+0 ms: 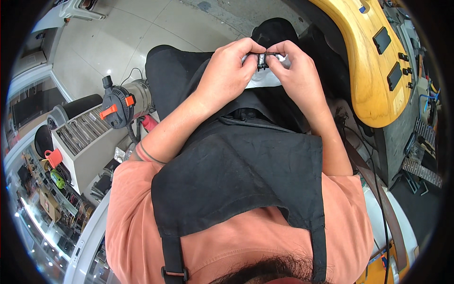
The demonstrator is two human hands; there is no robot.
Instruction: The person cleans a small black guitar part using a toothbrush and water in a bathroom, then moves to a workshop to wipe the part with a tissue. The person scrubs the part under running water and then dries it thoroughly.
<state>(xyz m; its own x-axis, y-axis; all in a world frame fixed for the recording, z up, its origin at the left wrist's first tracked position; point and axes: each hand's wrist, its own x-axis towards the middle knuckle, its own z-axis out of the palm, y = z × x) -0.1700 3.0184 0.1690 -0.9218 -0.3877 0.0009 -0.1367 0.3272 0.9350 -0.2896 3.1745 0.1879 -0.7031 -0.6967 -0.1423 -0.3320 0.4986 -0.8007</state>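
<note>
A small black part with a rectangular frame point(262, 62) sits between my two hands, above my lap. My left hand point(230, 64) pinches its left side between thumb and forefinger. From the other side, the thumb and forefinger of my right hand point(298, 65) close on it too. The fingertips of both hands nearly meet at its top edge and hide some of it, so its exact kind cannot be made out. Beneath the hands a white cloth or sheet point(263, 81) lies over my dark-clad lap. A black apron point(236, 175) covers my front.
At the right, a light wooden electric guitar body point(364, 71) with black pickups and knobs rests on a bench. A canister vacuum point(118, 111) stands on the tiled floor point(127, 28) at my left. Beside it is a box of metal tools point(80, 135). A cable point(378, 189) hangs near my right arm.
</note>
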